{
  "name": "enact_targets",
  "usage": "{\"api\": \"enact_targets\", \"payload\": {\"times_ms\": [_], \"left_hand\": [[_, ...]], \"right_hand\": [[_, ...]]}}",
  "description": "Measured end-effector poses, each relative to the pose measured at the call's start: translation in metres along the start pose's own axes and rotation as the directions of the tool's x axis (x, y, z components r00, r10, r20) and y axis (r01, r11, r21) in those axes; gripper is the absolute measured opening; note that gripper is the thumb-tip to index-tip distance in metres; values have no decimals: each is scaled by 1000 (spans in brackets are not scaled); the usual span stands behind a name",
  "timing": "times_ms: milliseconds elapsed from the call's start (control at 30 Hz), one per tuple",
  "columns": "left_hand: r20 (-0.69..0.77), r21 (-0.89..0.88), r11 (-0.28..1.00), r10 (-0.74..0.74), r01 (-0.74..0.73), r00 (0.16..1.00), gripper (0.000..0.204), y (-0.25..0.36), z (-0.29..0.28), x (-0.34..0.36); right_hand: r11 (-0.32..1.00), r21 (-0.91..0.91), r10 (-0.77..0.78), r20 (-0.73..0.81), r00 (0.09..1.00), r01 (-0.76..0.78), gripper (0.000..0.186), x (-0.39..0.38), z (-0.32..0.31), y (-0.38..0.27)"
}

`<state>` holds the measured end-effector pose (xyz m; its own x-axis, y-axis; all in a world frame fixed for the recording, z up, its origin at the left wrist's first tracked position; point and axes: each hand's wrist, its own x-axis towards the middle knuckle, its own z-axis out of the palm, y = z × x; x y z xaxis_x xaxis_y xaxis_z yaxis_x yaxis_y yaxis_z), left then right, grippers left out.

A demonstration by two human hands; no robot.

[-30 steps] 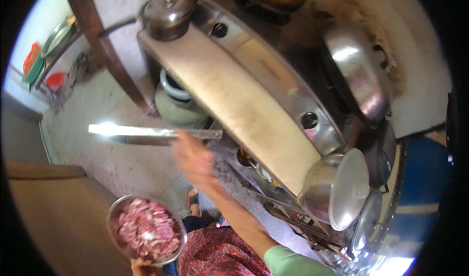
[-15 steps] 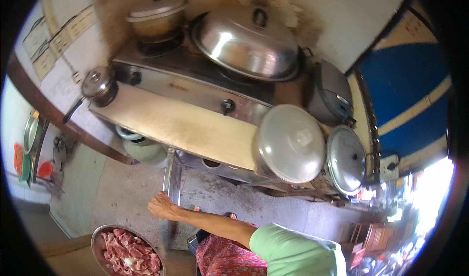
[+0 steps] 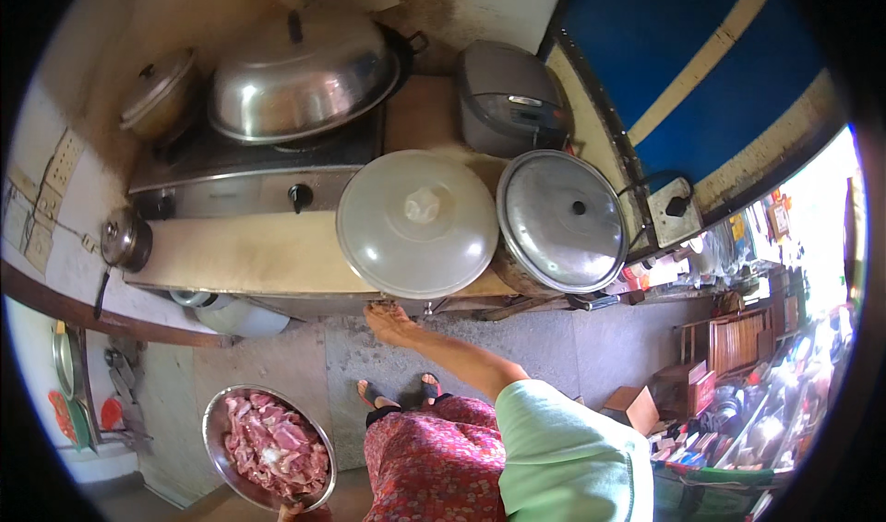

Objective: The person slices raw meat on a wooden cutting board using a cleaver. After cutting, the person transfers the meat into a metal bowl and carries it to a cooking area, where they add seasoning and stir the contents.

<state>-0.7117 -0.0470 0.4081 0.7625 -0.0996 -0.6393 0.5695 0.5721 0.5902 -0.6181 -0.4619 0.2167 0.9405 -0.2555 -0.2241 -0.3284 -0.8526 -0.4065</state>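
Note:
My left hand [image 3: 293,513], only partly in view at the bottom edge, grips the rim of a metal bowl [image 3: 213,434]. Sliced raw meat [image 3: 268,430] fills the bowl, with a small heap of white stuff on top. My right hand [image 3: 392,324] reaches to the front edge of the counter [image 3: 231,250], just below a round, pale translucent lid [image 3: 415,236]. Its fingers are bent against the cabinet front; what they hold, if anything, is hidden.
On the stove [image 3: 268,190] stand a large wok with a domed lid [image 3: 300,84] and a lidded pot [image 3: 157,97]. A small saucepan [image 3: 126,240] sits at the counter's left end. To the right are a rice cooker [image 3: 510,102] and a metal-lidded pot [image 3: 563,222].
My right hand has moved right and up to the counter front. The metal panel jutting out beside it is no longer visible. The bowl has shifted right, and my view has turned right.

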Motion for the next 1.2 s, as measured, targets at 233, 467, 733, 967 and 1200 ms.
{"api": "enact_targets", "payload": {"times_ms": [233, 467, 733, 967, 1200], "left_hand": [[237, 48, 998, -42, 31, 971, 56, 6, 46, 30], [466, 70, 997, -12, -24, 885, 71, 32, 96, 70], [555, 93, 987, -158, 128, 817, 71, 47, 133, 106], [326, -1, 999, -44, 47, 944, 48, 33, 158, 81], [169, 51, 997, 46, -56, 985, 42, 10, 124, 106]], "right_hand": [[994, -75, -53, 257, 965, 75, 38, -80, -67, -71], [966, -76, 157, -581, 799, -246, 13, -183, -288, -49], [724, -123, 393, -735, 553, -679, 26, -191, -311, 91], [731, -47, 446, -722, 529, -680, 27, -193, -353, 68], [877, -8, 273, -814, 513, -481, 23, -127, -476, 73]]}}
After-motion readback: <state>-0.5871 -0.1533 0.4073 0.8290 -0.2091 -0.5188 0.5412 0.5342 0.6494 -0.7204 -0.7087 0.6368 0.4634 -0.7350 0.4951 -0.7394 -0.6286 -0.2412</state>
